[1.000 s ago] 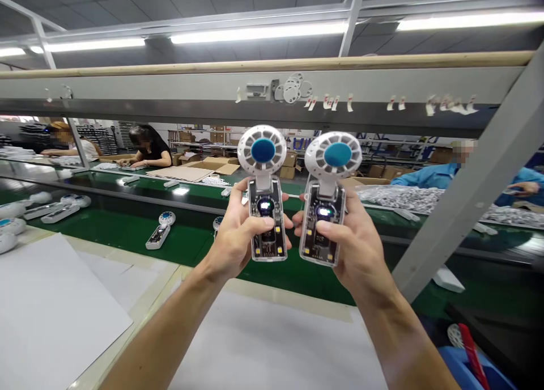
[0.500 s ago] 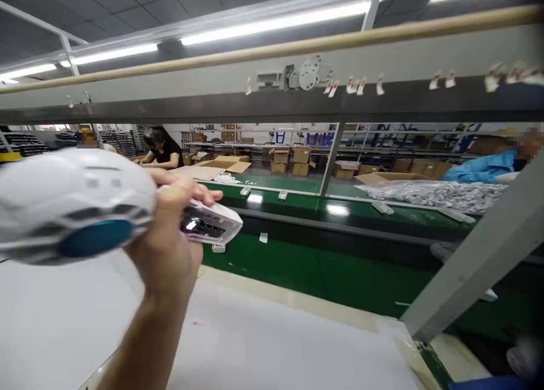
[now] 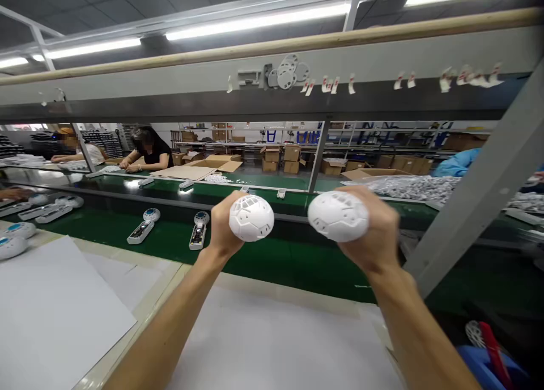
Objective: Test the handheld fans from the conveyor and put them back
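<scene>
My left hand (image 3: 224, 227) is closed around a white handheld device with a ball-shaped head (image 3: 251, 219). The head has a football-like panel pattern with small slots and points toward me. To its right, my right hand (image 3: 377, 228) grips a second white ball-headed device (image 3: 339, 215) of the same look. Both are raised above the green conveyor belt (image 3: 280, 265), apart from each other. Their handles are hidden behind the heads and fingers. Left of my left hand, a similar device with an open handle showing electronics (image 3: 198, 231) lies on the belt, with another device (image 3: 143, 227) beyond it.
White sheets (image 3: 263, 333) cover the near worktop. A slanted metal post (image 3: 476, 180) stands right of my right hand. A blue bin (image 3: 484, 367) with a red-handled item sits lower right. Co-workers sit across the belt at left. A shelf beam (image 3: 191, 98) runs overhead.
Both hands now show side by side, each with a ball-headed device; before, one hand showed at left with an open-handled device and a large ball head. The view has shifted, revealing more belt at left.
</scene>
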A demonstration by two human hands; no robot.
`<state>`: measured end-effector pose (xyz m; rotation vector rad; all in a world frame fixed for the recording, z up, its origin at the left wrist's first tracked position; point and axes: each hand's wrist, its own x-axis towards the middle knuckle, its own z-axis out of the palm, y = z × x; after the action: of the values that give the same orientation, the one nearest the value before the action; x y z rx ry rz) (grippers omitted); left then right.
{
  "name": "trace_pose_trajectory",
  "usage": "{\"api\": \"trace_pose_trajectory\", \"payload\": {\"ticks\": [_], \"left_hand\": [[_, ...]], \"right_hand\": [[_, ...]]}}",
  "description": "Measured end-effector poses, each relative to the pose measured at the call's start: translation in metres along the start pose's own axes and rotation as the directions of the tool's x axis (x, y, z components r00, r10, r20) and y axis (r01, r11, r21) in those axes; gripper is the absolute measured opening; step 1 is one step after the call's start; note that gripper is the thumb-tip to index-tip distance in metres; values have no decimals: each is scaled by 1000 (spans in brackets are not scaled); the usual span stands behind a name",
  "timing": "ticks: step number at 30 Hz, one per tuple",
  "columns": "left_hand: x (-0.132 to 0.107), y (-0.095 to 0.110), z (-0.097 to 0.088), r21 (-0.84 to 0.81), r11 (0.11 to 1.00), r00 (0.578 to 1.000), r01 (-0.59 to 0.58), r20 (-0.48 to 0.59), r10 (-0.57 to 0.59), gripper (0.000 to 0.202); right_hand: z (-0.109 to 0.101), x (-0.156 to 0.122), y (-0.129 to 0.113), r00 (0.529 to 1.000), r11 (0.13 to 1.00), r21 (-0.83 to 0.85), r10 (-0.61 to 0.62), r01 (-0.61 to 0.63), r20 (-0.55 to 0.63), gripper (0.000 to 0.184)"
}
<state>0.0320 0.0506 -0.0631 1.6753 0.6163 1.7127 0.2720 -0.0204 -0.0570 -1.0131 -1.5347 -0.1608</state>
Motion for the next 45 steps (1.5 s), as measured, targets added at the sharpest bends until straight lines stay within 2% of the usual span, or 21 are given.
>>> {"api": "trace_pose_trajectory", "payload": {"ticks": [2, 5, 8, 10, 14, 17, 19, 21, 25, 27, 30, 33, 36, 38, 41, 43, 45], "left_hand": [[2, -20, 2, 107, 993, 999, -46, 23, 44, 17], [2, -40, 1, 230, 971, 996, -63, 79, 46, 17], [1, -54, -1, 292, 956, 987, -31, 159, -16, 21], [1, -66, -1, 313, 949, 975, 19, 203, -87, 25], [-5, -96, 4, 379, 910, 928, 168, 250, -276, 30], [-16, -121, 10, 481, 845, 879, 232, 268, -394, 27], [-24, -136, 13, 555, 798, 872, 234, 243, -424, 29], [-30, -149, 13, 638, 738, 886, 219, 186, -424, 32], [-39, -168, 7, 826, 534, 925, 182, 40, -378, 32], [-41, -174, 4, 887, 436, 944, 154, -2, -329, 32], [-45, -175, 4, 929, 366, 979, 52, 26, -204, 34], [-50, -174, 8, 926, 366, 989, -90, 127, -78, 35], [-55, -176, 11, 897, 391, 975, -209, 224, 8, 26], [-57, -178, 11, 872, 405, 960, -275, 275, 61, 22], [-59, -176, 10, 825, 423, 927, -375, 350, 138, 20], [-60, -174, 9, 790, 435, 901, -432, 394, 181, 19], [-60, -172, 9, 766, 445, 885, -465, 412, 216, 18]], "right_hand": [[13, 3, 11, 998, 994, -106, -21, 27, 58, 6], [32, -1, 29, 983, 981, -195, 48, -13, 175, 7], [42, -7, 45, 965, 973, -205, 152, -107, 216, 5], [46, -11, 54, 938, 956, -208, 255, -208, 235, 13], [59, -23, 76, 824, 863, -239, 499, -444, 270, 33], [72, -39, 92, 725, 767, -319, 635, -556, 265, 43], [79, -52, 100, 671, 708, -405, 695, -579, 257, 41], [85, -62, 106, 627, 663, -499, 731, -558, 270, 34], [92, -70, 113, 577, 632, -617, 748, -468, 328, 27], [92, -69, 117, 591, 641, -627, 734, -442, 334, 29], [85, -67, 128, 675, 658, -619, 688, -428, 265, 30], [77, -75, 141, 781, 659, -620, 614, -426, 116, 26], [72, -87, 150, 844, 658, -622, 536, -425, -10, 26], [72, -93, 153, 861, 652, -625, 504, -430, -67, 26], [74, -94, 153, 859, 628, -633, 498, -453, -120, 27], [73, -89, 153, 838, 589, -642, 522, -490, -161, 31], [67, -83, 154, 797, 521, -651, 558, -552, -231, 39]]}}
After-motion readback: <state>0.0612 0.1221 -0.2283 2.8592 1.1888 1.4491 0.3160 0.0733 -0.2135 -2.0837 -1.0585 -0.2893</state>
